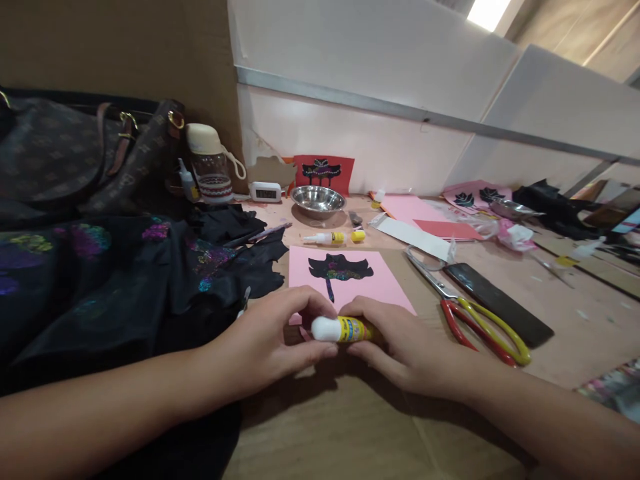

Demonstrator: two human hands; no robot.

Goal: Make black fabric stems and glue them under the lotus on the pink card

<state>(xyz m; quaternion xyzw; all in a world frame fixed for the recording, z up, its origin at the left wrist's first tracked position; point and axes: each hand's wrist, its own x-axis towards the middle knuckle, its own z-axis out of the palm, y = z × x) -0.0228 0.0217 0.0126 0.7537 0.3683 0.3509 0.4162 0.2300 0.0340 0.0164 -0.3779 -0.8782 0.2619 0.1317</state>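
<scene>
kinda dim overall; one blown-out light patch way up beyond the right grip; soft shadow just below it; far right looks stretched, smeary

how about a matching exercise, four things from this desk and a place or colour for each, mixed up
1. glue tube
2. scissors
3. metal bowl
4. drinking bottle

A. in front of a red sheet
B. left of the white clock
C. between the left hand and right hand
D. red and yellow handles

Pairs: 1-C, 2-D, 3-A, 4-B
</scene>
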